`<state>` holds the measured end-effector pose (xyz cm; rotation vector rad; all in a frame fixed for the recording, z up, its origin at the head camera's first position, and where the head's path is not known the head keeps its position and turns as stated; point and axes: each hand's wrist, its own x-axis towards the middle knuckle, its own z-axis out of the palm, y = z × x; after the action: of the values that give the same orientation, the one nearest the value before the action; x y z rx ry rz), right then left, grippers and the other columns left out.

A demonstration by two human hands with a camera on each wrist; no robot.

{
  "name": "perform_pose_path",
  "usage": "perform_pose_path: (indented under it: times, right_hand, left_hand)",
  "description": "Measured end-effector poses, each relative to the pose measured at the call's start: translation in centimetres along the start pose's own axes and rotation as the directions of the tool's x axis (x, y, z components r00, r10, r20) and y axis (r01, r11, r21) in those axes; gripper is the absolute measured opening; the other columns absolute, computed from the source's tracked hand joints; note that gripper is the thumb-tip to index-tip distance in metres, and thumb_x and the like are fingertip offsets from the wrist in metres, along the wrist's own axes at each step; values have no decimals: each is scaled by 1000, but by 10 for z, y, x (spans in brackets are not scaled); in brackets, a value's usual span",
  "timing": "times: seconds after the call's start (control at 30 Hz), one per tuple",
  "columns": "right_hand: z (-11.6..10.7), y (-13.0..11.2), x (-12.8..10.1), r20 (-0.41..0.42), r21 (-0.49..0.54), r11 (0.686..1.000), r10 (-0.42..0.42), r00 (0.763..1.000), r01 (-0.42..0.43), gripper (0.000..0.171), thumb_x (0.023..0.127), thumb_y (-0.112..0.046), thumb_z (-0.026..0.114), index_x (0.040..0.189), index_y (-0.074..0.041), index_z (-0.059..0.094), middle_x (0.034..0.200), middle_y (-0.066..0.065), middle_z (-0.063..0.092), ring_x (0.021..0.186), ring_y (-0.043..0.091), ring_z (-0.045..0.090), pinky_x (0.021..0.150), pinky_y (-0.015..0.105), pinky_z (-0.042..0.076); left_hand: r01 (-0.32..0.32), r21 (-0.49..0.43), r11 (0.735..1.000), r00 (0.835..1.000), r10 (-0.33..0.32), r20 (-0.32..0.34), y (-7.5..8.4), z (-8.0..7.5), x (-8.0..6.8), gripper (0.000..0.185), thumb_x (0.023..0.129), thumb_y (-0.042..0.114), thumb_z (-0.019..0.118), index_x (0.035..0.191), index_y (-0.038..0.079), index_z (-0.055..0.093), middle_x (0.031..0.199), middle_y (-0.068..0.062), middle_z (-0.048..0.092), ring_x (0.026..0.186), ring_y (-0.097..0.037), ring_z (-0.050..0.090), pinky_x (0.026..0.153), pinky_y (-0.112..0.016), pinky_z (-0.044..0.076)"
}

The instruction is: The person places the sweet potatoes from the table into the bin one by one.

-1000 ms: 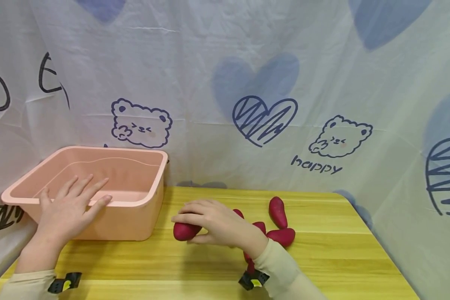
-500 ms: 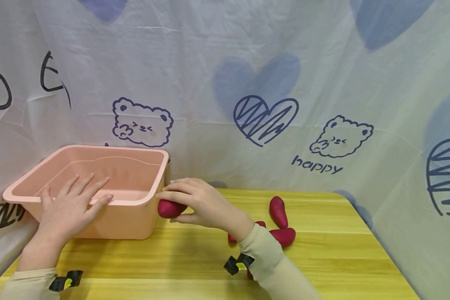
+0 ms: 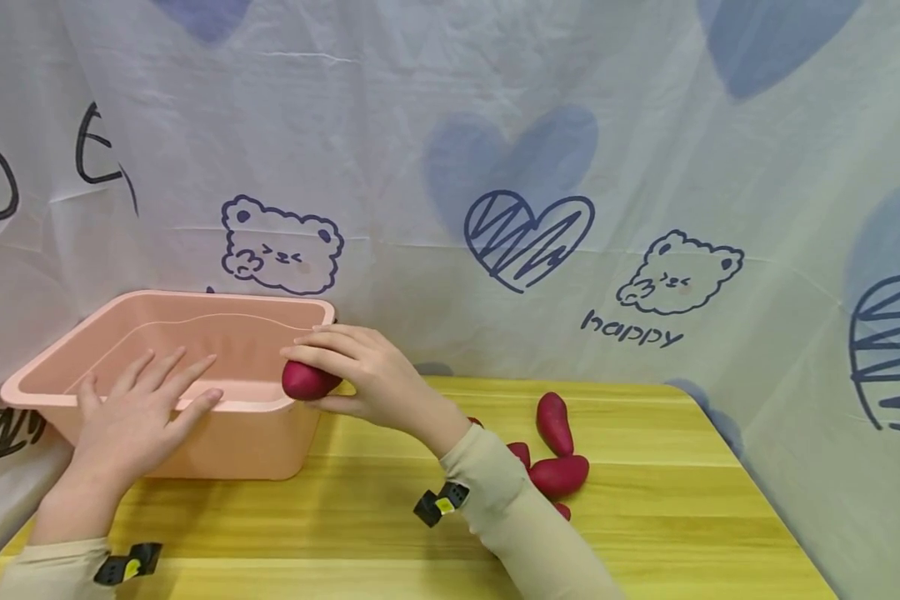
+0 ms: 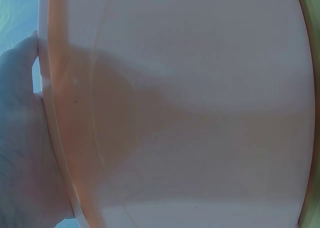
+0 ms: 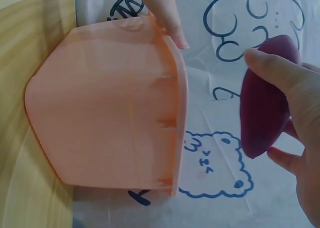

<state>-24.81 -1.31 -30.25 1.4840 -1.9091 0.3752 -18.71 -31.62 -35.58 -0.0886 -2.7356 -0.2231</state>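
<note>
Basin [image 3: 240, 443] on table [image 3: 360, 525], left; sweet potatoes [image 3: 559, 477] on table, right; cloth [image 3: 390, 150] behind.

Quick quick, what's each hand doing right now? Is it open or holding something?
Left hand: open, fingers spread, at the near rim of the pink tub.
Right hand: closed, holding one dark red sweet potato.
</note>
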Motion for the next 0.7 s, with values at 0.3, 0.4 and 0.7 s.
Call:
perform_pose_path:
  times: [0.3, 0.4, 0.7]
  right_hand:
    - [21, 1, 25, -60, 6, 1000, 24, 998, -24, 55, 85, -45, 72, 132, -19, 62, 135, 0, 63, 133, 13, 51, 116, 25, 32]
    - [28, 2, 34, -84, -3, 1000, 24, 996, -25, 55, 85, -45, 72, 132, -18, 62, 134, -1, 64, 132, 12, 53, 117, 25, 32]
    - [52, 1, 48, -89, 63, 987, 154, 984, -149, 56, 84, -40, 75, 132, -15, 59, 136, -1, 62, 130, 14, 52, 115, 18, 29]
  left_hand:
    - [-3, 5, 1000, 1000, 3, -4, -1, 1, 1, 60, 97, 60, 40, 148, 28, 40, 153, -21, 37, 137, -47, 26, 103, -81, 0]
    - [-3, 7, 1000, 1000, 3, -8, -1, 0, 1, 60, 97, 60, 40, 148, 28, 39, 152, -21, 37, 137, -47, 27, 103, -81, 0]
    - [-9, 18, 1000, 1000, 10, -13, -2, 0, 1, 60, 97, 60, 40, 147, 27, 41, 152, -20, 38, 136, -47, 28, 103, -81, 1]
